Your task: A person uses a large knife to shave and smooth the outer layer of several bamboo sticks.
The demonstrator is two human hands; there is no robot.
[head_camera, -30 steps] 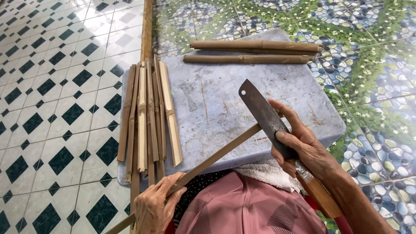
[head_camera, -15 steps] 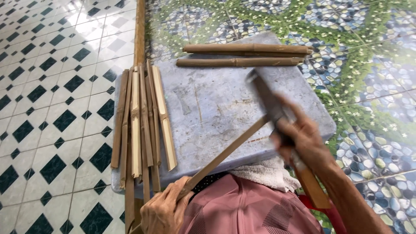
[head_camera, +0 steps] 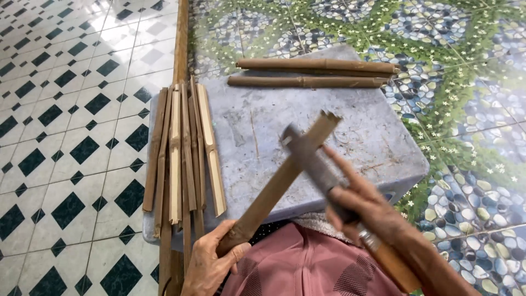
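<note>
A bamboo strip (head_camera: 279, 181) slants above the near edge of the grey slab (head_camera: 361, 137), its low end gripped in the closed left hand (head_camera: 211, 263). The right hand (head_camera: 367, 205), fingers wrapped round the handle, sets a blurred knife (head_camera: 309, 159) across its upper part. Split strips (head_camera: 183, 148) lie along the slab's left edge, two bamboo poles (head_camera: 312, 74) at its far edge.

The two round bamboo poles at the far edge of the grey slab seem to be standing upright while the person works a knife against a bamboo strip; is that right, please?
Not quite: in the head view the two round bamboo poles lie flat, side by side, at the far edge of the grey slab. The rest holds: the right hand works a knife against the bamboo strip held by the left hand.
</note>
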